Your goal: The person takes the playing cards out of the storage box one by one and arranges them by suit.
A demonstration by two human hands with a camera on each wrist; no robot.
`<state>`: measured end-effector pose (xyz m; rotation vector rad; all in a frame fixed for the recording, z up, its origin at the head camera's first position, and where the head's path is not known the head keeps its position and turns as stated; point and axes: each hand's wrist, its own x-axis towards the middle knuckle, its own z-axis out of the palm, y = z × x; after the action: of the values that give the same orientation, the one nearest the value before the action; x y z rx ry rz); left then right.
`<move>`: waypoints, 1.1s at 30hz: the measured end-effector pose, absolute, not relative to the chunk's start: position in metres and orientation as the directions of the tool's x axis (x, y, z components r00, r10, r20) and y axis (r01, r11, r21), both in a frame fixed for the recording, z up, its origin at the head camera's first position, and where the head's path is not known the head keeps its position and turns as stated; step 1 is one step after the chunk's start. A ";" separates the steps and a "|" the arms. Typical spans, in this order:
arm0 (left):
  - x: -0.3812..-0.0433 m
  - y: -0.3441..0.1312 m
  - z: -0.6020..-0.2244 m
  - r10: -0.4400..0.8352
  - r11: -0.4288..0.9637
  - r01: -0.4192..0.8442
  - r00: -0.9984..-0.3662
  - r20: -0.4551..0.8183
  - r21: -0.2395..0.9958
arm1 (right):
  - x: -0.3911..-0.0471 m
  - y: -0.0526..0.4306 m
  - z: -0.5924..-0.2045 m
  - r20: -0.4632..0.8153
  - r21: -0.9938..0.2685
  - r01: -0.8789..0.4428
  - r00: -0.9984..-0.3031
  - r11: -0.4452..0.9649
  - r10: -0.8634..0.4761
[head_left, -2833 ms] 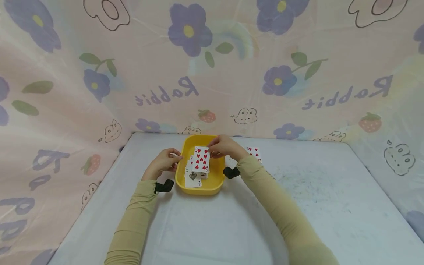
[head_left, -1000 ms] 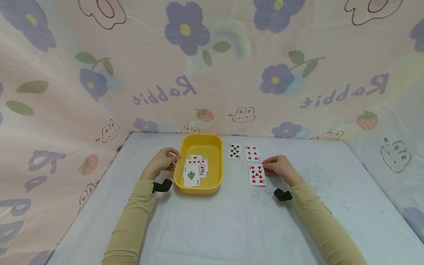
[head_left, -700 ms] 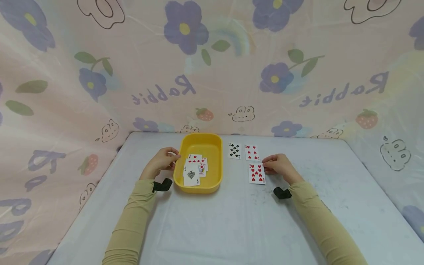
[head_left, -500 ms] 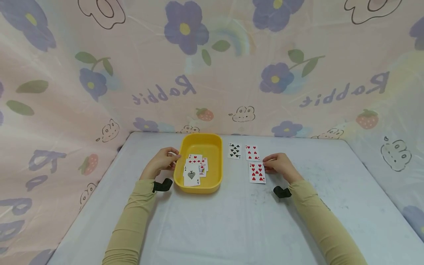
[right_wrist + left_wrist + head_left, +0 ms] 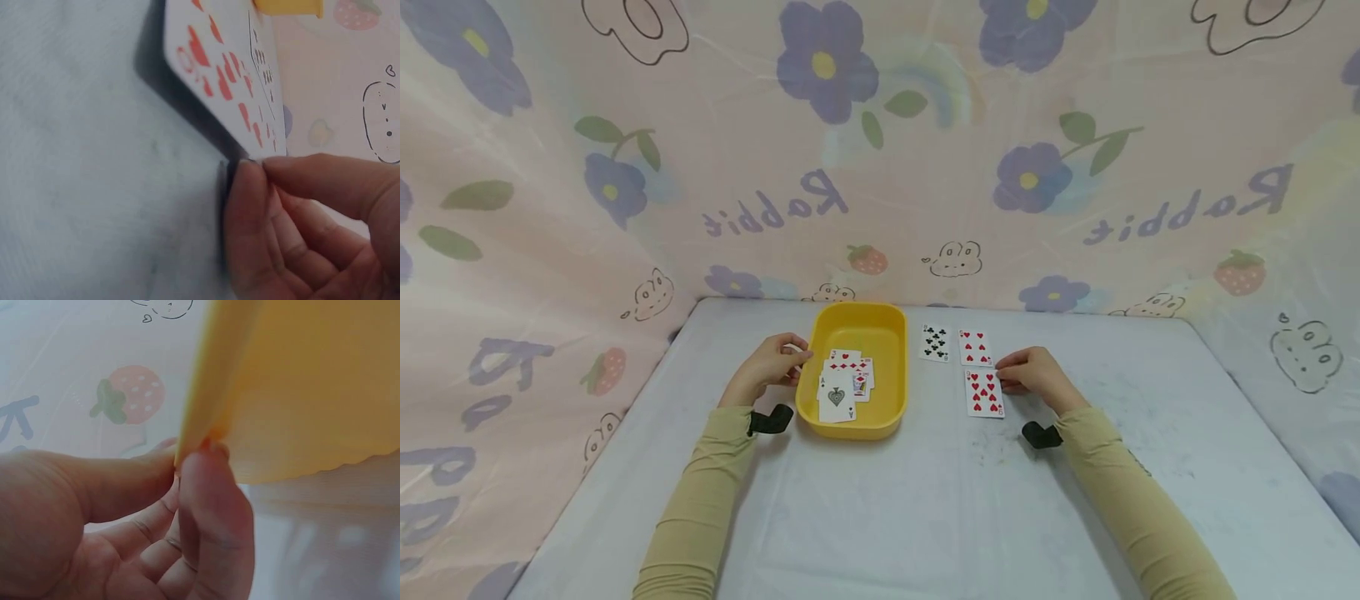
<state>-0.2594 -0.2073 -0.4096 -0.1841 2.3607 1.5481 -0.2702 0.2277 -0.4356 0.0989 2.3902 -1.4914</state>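
My left hand (image 5: 767, 367) pinches the left rim of a yellow tray (image 5: 891, 392); the left wrist view shows thumb and finger on either side of the tray wall (image 5: 209, 381). Inside the tray lie several playing cards, an ace of spades (image 5: 837, 398) on top at the front. Over on the right, my right hand (image 5: 1037, 379) pinches the right edge of a nine of hearts (image 5: 983, 396). In the right wrist view that card (image 5: 219, 69) tilts a little over the cloth, with a dark shadow under its edge. A six of hearts (image 5: 975, 348) lies just behind it.
A black club card (image 5: 935, 343) lies between the tray and the six of hearts. The table wears a white cloth (image 5: 880, 517), smudged with dark marks at the right. Printed fabric (image 5: 910, 192) stands along the back and sides.
The right hand has carried the nine of hearts from above the tray to the right, down by the six of hearts. It has hardly moved in the last second. The left hand stays on the rim.
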 end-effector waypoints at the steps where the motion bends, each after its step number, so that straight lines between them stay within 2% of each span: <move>1: -0.259 -0.207 -0.409 0.062 0.409 -0.274 -0.943 -0.326 0.871 | -0.270 0.227 -0.435 -0.305 -0.864 0.228 -0.946 0.449 -0.108; 9: -0.259 -0.206 -0.410 0.060 0.415 -0.276 -0.942 -0.329 0.867 | -0.270 0.227 -0.435 -0.293 -0.871 0.229 -0.953 0.435 -0.083; 15: -0.259 -0.206 -0.407 0.069 0.414 -0.270 -0.943 -0.326 0.869 | -0.274 0.224 -0.428 -0.226 -0.858 0.148 -0.969 0.492 -0.103; 24: -0.258 -0.207 -0.407 0.051 0.422 -0.286 -0.940 -0.337 0.860 | -0.281 0.168 -0.380 -0.139 -0.945 0.022 -0.930 0.327 -0.340; 28: -0.259 -0.207 -0.408 0.046 0.416 -0.283 -0.943 -0.330 0.864 | -0.284 0.134 -0.363 -0.121 -0.954 -0.012 -0.899 0.299 -0.421; 33: -0.259 -0.206 -0.409 0.043 0.414 -0.281 -0.944 -0.327 0.866 | -0.287 0.097 -0.358 -0.145 -0.954 -0.006 -0.867 0.299 -0.478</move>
<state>-0.2589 -0.2064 -0.4085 -0.2068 2.3752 1.5400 -0.2871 0.0971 -0.3576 -0.4319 2.1701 -1.5911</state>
